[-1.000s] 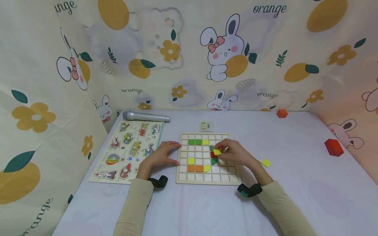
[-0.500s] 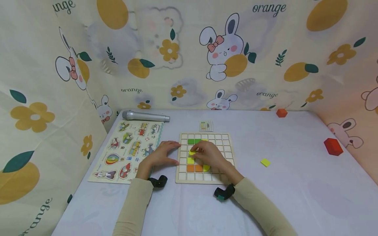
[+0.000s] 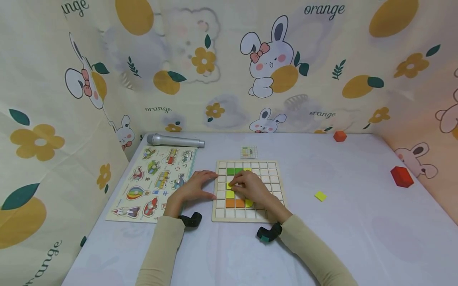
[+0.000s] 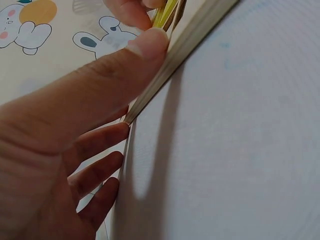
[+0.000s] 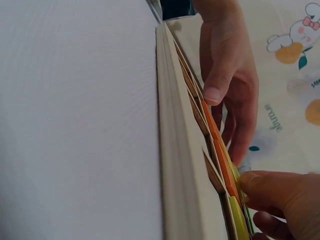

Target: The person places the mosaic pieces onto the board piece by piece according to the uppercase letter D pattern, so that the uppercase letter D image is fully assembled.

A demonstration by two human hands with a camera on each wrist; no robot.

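Note:
A wooden grid board point(image 3: 214, 210) lies on the table with green, yellow and orange tiles in some cells. My right hand point(image 3: 255, 188) reaches over it, finger and thumb pinching a yellow square tile point(image 3: 228, 185) at a cell on the left side. Just below that tile is another yellow square point(image 3: 229, 194), and under it two orange tiles point(image 3: 235, 203). Green tiles point(image 3: 230, 171) sit in an upper row. The right hand covers the board's middle. My left hand point(image 3: 195, 186) touches the board's left edge, thumb and fingers spread; the left wrist view shows its thumb point(image 4: 145, 47) at the rim.
A small pattern card point(image 3: 249, 152) lies behind the board. To the left are a picture puzzle board point(image 3: 168, 167) and a silver toy microphone point(image 3: 175, 140). A loose yellow tile point(image 3: 320, 196) and two red blocks, one nearer point(image 3: 402, 176) and one farther point(image 3: 340, 136), lie at right.
My right hand has carried the yellow tile leftward across the board, then lowered it toward a cell above the other yellow square. My left hand has stayed at the board's edge.

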